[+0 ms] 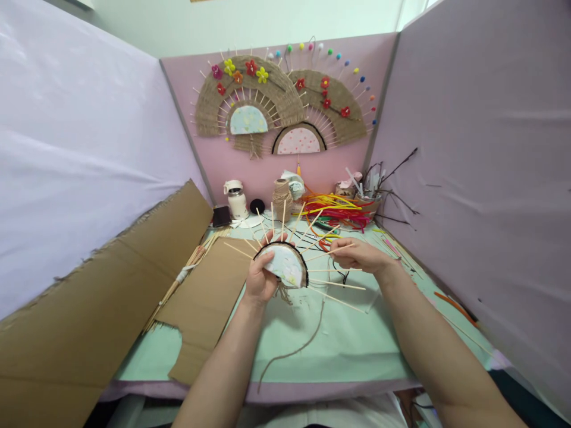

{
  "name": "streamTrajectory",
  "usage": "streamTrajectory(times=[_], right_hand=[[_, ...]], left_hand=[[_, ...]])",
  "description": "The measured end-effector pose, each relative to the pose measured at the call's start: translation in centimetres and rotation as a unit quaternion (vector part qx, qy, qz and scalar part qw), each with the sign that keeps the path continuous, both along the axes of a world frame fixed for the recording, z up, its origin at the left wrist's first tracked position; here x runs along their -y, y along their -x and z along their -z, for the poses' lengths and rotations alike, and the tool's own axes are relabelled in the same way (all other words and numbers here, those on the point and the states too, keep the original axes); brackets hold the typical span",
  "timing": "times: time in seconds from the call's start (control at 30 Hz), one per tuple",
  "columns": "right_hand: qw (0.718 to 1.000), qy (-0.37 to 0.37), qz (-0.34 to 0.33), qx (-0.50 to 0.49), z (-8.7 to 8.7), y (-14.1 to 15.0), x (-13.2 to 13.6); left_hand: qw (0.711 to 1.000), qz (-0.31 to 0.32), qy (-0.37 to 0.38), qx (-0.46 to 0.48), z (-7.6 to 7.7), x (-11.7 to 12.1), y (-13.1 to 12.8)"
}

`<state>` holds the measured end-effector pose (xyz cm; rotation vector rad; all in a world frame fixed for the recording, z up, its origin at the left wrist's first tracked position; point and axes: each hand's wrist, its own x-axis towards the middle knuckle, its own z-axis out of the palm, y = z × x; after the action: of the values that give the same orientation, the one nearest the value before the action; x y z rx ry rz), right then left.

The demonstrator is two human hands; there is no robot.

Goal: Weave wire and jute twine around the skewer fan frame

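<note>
The small half-round fan (285, 264) is in the middle of the scene, held above the green table (352, 351). Its long axis follows the straight edge, which runs from the left down to the right, coming nearer at the right end. The curved edge faces far and right, and pale sticks (284, 221) spread from it, mostly toward the far side and the right.

The fan has a whitish face with faint green and yellow marks, a brown band around the curve, and a dark outer border. A twine tassel (283, 292) hangs at the straight edge.

The left hand (261, 276) holds the fan, with the thumb upon its face. The fingers of the right hand (354, 254) are narrow, the tips together beside a stick; a black cord (343, 274) hangs just below, and I cannot tell what they pinch.

At the far right, a pot (369, 206) contains dark branches (404, 159) and whitish strips. At the far left stands a white flask (238, 203); its contents I cannot see.
</note>
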<state>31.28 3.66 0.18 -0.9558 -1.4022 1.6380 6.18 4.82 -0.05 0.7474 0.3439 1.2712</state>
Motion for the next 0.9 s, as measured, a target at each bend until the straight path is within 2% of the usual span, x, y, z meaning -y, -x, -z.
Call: streamTrajectory(times=[0.23, 0.37, 0.5, 0.67, 0.9], right_hand=[[0.989, -0.037, 0.084, -0.113, -0.5, -1.0, -0.1], [0.982, -0.070, 0.110, -0.137, -0.5, -1.2, -0.3], [0.975, -0.099, 0.142, -0.142, -0.2, -1.2, -0.5], [0.977, -0.074, 0.149, -0.131, -0.4, -0.9, -0.3], [0.988, -0.048, 0.113, -0.096, -0.1, -0.2, -0.5]], left_hand=[[0.998, 0.007, -0.021, -0.067, 0.3, -0.1, -0.2], [0.996, 0.000, -0.020, -0.092, 0.3, 0.0, -0.4], [0.997, -0.015, -0.024, -0.079, 0.2, 0.0, -0.5], [0.998, -0.041, -0.023, -0.048, 0.0, -0.1, -0.5], [0.998, -0.065, -0.012, -0.015, -0.3, -0.2, -0.2]])
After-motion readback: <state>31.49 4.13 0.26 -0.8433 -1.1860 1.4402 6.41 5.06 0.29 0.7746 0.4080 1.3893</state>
